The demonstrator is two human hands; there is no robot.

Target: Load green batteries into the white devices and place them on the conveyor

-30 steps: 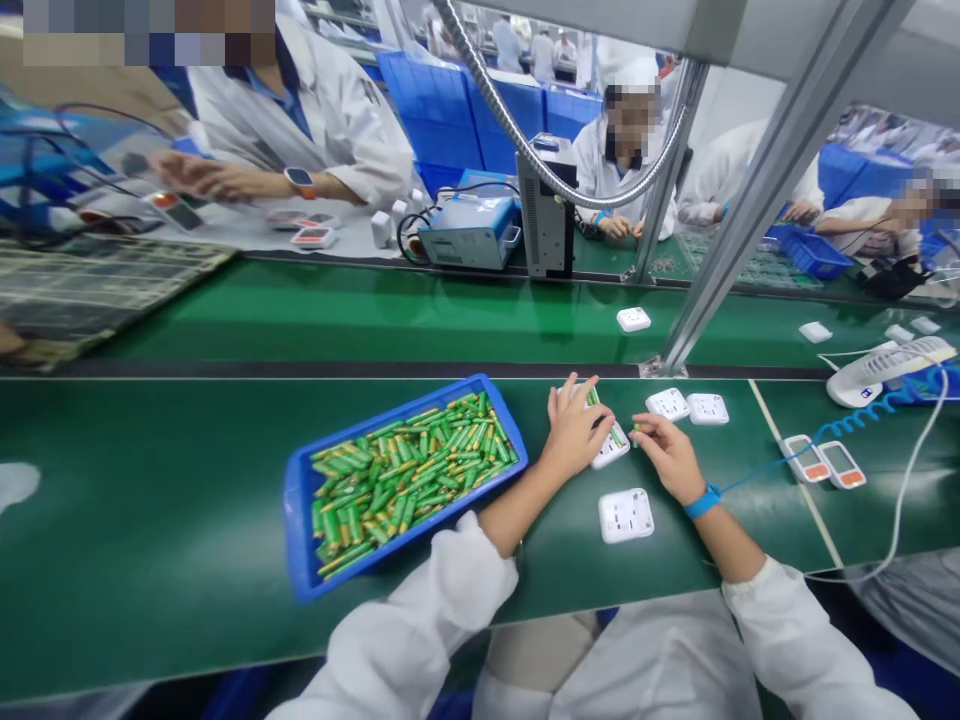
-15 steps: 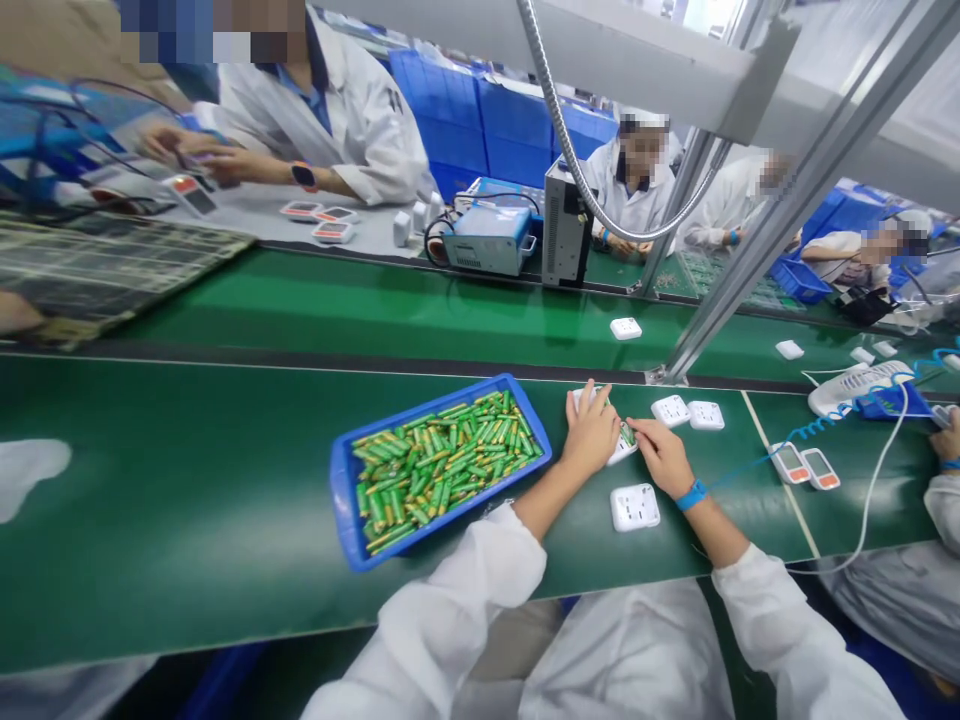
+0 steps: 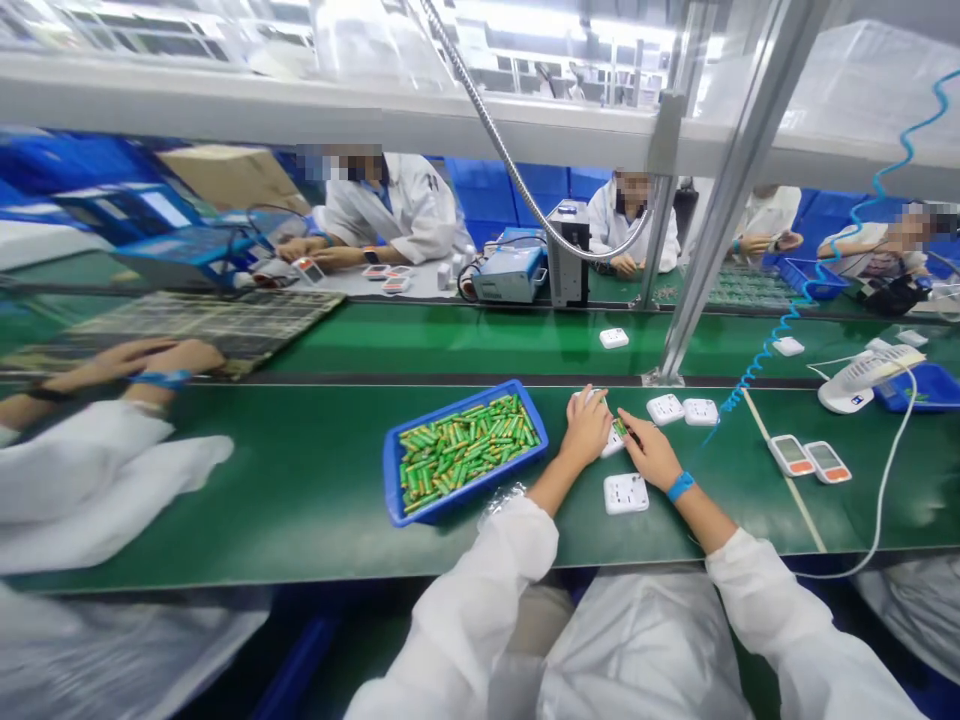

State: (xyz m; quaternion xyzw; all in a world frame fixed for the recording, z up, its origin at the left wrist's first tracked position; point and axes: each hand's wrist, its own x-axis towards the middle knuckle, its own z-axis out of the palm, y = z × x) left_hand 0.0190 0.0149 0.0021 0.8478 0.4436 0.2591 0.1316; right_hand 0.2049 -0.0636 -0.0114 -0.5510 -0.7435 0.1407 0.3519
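On the green work surface, my left hand [image 3: 586,428] lies over a white device, its fingers bent around the upper edge. My right hand [image 3: 651,452], with a blue wrist strap, has its fingertips at a green battery [image 3: 619,427] in a white device [image 3: 613,443] between the hands. Whether the fingers of either hand pinch anything is too small to tell. A blue bin [image 3: 393,478] full of green batteries [image 3: 465,450] stands left of my hands. One white device [image 3: 626,494] lies nearer me, and two more [image 3: 666,409] lie beyond my right hand.
Two devices with screens [image 3: 791,455] lie at the right, near a white handset-like unit [image 3: 862,380] with a cable. A metal post [image 3: 720,220] rises behind my hands. Another person's hands [image 3: 165,360] are at the left; several people sit across.
The view has turned left and upward, bringing another person's arms in at the left. My right fingers have shifted slightly at the battery; my left hand stays on the device.
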